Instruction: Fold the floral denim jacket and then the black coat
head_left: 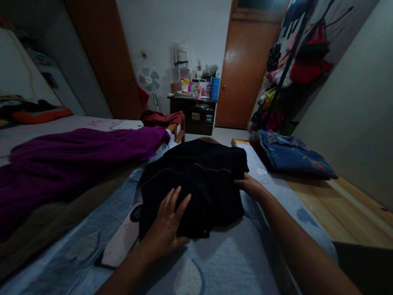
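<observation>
Head view shows a pale blue patterned sheet (227,262) across the near middle, a purple cloth (76,155) bunched to its left and a wooden surface (346,205) to its right. Centred on the sheet lies a black garment (199,184); folded blue clothing (291,153) sits farther right. The left hand (167,221), fingers spread, rests on the garment's near left part; the right hand (251,186) touches its right edge, whether pinching one cannot tell.

A: Lighting?
B: Dim, cool-toned; back wall (181,24) brightest; faint glare on R door (242,73); upper L cnr. dk.
A: Qual.?
B: Soft overall; blk. garment (199,184) nearly w/o detail; wide-angle distort., verticals lean twd. edges.
</observation>
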A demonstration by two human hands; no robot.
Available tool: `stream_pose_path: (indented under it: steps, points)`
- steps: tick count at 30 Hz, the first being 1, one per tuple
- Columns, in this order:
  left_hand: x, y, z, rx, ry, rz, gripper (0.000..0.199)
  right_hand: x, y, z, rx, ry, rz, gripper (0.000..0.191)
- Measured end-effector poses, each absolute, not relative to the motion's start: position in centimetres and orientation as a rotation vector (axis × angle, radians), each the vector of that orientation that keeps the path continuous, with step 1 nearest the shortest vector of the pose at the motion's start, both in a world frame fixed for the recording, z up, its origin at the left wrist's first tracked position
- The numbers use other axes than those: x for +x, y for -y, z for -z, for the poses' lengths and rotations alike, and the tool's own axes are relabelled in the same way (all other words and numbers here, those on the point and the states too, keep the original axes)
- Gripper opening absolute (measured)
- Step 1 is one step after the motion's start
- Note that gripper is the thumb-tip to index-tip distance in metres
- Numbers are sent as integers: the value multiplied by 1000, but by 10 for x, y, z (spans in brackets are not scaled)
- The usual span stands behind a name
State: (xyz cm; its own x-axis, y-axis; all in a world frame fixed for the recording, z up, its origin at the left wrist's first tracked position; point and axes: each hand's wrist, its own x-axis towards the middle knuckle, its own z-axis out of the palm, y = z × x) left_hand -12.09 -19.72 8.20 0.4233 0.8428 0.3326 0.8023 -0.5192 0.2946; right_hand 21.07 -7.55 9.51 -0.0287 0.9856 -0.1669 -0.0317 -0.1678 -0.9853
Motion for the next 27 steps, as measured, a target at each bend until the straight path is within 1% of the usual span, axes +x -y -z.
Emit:
stream_pose_path:
  steps: [2, 4, 7, 10, 13, 17, 21, 24, 27]
  points:
    - [-112, 202, -76, 2635, -1532, -577, 117, 205, 70, -86, -1308, 1022, -1343, 33]
    - [-105, 202, -72, 2642, -1604, -506, 117, 202, 66, -80, -1324, 952, -1257, 26]
    - [-100, 196, -69, 2607, -1684, -441, 113, 203, 61, -78, -1318, 904, -1118, 27]
    - [-102, 191, -70, 2609, -1724, -361, 100, 208, 58, -88, -1265, 929, -994, 33]
    - [-108, 186, -72, 2632, -1748, -314, 90, 215, 55, -106, -1237, 1000, -844, 33]
    - [-122, 179, -83, 2628, -1770, -369, 83, 233, 54, -141, -1281, 958, -709, 31]
    - [-140, 173, -104, 2570, -1771, -490, 66, 265, 61, -183, -1468, 960, -609, 25]
    - [-149, 169, -116, 2526, -1783, -541, 50, 291, 66, -213, -1724, 1126, -390, 34]
    - [-150, 169, -116, 2497, -1795, -431, 46, 311, 67, -231, -1930, 1453, -22, 32]
